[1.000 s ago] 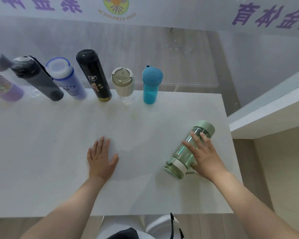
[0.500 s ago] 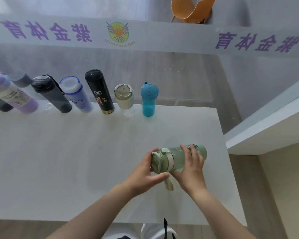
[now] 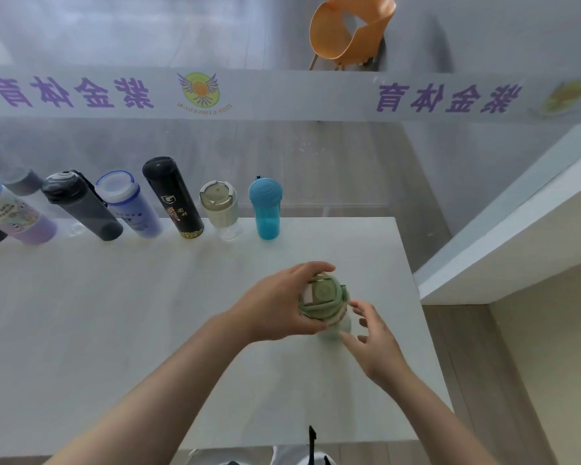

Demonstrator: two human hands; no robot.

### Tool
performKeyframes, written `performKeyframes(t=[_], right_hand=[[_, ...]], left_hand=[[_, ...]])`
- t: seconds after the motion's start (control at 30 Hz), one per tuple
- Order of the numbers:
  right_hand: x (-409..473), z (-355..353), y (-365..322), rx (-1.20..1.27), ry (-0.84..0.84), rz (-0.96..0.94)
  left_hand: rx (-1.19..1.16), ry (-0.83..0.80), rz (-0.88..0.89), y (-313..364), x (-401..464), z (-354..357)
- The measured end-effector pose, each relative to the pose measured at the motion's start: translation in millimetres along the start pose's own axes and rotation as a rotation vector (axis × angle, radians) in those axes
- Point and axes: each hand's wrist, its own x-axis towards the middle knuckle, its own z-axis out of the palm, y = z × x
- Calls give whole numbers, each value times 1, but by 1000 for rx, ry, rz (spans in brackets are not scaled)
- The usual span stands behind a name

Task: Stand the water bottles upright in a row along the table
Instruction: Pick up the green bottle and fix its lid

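Observation:
A pale green bottle (image 3: 324,297) stands lid-up near the right part of the white table (image 3: 114,313). My left hand (image 3: 275,303) wraps around its lid and upper body. My right hand (image 3: 373,340) is just to its right, fingers spread and off the bottle. Along the far edge stands a row of upright bottles: blue (image 3: 267,209), beige-lidded clear (image 3: 220,209), black (image 3: 173,196), purple-blue with white cap (image 3: 128,203), dark grey (image 3: 81,204), lilac (image 3: 14,216).
The table's right edge (image 3: 413,297) lies close to the green bottle. A white ledge (image 3: 517,229) rises on the right. A frosted glass wall with purple lettering (image 3: 282,95) runs behind the row, with an orange chair (image 3: 349,28) beyond it.
The green bottle went from lying flat under my right hand to being lifted by both hands and turned upright. My left hand now holds it and my right hand has let go.

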Motion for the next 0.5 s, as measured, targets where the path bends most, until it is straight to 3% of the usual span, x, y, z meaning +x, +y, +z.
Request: performKeyframes(t=[0.23, 0.37, 0.5], right_hand=[[7, 12, -4, -4, -152, -71], [10, 29, -9, 151, -24, -84], [11, 45, -8, 146, 120, -106]], left_hand=[[97, -250, 96, 13, 19, -11], [-30, -280, 69, 6, 21, -13], [-64, -298, -22, -12, 17, -12]])
